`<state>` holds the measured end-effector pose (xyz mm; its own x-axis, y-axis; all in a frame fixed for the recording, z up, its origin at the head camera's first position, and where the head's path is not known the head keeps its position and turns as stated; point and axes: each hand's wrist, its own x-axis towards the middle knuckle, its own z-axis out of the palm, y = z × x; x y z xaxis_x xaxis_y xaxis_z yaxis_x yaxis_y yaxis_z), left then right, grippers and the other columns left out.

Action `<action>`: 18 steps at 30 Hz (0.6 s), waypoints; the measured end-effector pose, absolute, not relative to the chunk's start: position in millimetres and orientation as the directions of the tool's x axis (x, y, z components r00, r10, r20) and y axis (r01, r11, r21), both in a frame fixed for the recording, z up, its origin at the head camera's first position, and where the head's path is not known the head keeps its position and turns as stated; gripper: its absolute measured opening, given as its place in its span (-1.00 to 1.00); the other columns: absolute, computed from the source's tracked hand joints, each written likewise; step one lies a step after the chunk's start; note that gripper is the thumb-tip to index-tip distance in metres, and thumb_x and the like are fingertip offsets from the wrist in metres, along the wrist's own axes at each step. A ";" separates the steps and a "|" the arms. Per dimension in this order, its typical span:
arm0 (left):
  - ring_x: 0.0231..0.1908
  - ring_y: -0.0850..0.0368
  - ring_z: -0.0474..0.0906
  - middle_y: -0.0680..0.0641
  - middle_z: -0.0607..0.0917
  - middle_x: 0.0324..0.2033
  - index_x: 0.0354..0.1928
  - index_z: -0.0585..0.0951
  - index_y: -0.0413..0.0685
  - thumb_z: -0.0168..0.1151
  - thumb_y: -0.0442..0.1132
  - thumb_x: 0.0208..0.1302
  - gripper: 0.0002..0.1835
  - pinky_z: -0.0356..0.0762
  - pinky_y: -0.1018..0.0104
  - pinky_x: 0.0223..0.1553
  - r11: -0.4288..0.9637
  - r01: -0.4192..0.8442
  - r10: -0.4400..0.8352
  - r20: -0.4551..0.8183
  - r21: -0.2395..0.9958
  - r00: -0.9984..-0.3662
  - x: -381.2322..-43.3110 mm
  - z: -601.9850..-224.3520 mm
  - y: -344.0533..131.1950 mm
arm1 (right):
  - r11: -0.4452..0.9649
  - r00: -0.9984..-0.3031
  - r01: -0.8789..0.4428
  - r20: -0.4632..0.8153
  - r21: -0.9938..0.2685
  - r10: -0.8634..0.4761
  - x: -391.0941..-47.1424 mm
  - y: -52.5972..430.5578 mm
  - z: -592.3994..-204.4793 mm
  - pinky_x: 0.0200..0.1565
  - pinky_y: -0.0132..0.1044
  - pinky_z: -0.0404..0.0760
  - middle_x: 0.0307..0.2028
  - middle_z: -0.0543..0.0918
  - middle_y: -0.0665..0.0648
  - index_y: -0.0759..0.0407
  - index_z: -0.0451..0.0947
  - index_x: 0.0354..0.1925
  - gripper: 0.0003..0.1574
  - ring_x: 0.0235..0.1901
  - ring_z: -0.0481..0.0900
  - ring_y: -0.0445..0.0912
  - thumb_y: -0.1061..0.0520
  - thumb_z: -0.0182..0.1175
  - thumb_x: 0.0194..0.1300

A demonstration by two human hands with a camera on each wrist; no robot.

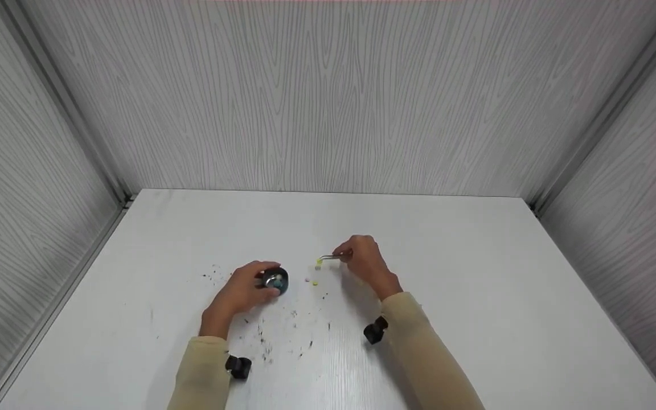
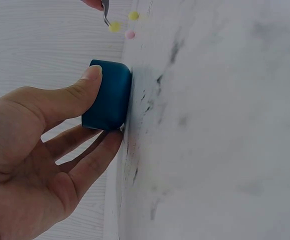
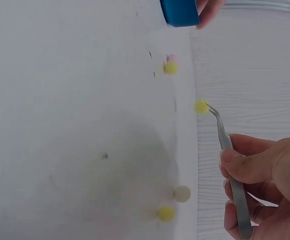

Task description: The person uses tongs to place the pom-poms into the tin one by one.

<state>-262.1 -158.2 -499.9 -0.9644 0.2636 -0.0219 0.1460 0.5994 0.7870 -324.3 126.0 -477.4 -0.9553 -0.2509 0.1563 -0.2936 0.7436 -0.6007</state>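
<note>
My left hand (image 1: 241, 290) holds a small blue cup (image 2: 114, 95) by its sides on the white table, thumb on one side and fingers on the other. In the head view its mouth faces up, with a small pale piece showing inside. My right hand (image 1: 367, 261) grips bent-tip metal tweezers (image 3: 239, 197) between thumb and fingers. At the tweezers' tips is a small yellow ball (image 3: 201, 106), raised off the tabletop in the right wrist view. A pink ball (image 2: 130, 34) and another yellow ball (image 2: 133, 15) lie between the cup and the tweezers.
A beige ball (image 3: 182, 194) and a further yellow ball (image 3: 166, 214) lie on the table, low in the right wrist view. Dark smudges and specks (image 1: 262, 339) mark the white tabletop (image 1: 504, 319). Wood-grain panels (image 1: 328, 102) stand behind and at both sides.
</note>
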 end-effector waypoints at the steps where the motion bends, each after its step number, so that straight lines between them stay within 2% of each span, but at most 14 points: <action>1: 0.34 -0.35 0.50 -0.27 0.55 0.31 0.42 0.49 -0.08 0.41 -0.28 0.33 -0.37 0.46 -0.25 0.35 0.598 0.141 0.262 -0.026 0.789 -0.965 -262.1 -499.8 -158.4 | 0.740 -0.953 -0.300 0.161 -0.603 -0.255 -323.6 124.9 -476.2 -0.01 -0.08 0.75 -0.16 0.82 0.19 0.21 0.84 -0.16 -0.72 -0.07 0.74 0.05 0.44 0.28 0.32; 11: 0.31 -0.37 0.52 -0.30 0.57 0.28 0.41 0.49 -0.14 0.42 -0.31 0.32 -0.37 0.48 -0.24 0.34 0.595 0.171 0.276 0.001 0.785 -0.961 -263.3 -498.7 -159.8 | 0.733 -0.938 -0.341 0.166 -0.588 -0.303 -312.3 108.9 -461.6 -0.08 -0.14 0.75 -0.21 0.76 0.20 0.23 0.84 -0.16 -0.74 -0.11 0.72 0.05 0.44 0.28 0.33; 18: 0.32 -0.37 0.51 -0.29 0.57 0.28 0.42 0.49 -0.12 0.42 -0.29 0.32 -0.37 0.46 -0.25 0.35 0.600 0.166 0.275 -0.007 0.783 -0.961 -263.0 -498.8 -157.5 | 0.732 -0.920 -0.385 0.176 -0.562 -0.349 -305.3 96.2 -453.5 -0.06 -0.12 0.75 -0.21 0.76 0.19 0.19 0.84 -0.15 -0.75 -0.12 0.71 0.03 0.41 0.29 0.34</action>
<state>-263.0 -157.5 -498.8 -0.9614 0.2751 -0.0074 0.1656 0.5998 0.7828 -305.3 96.2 -453.5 -0.9204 -0.3490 0.1761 -0.3851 0.7323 -0.5616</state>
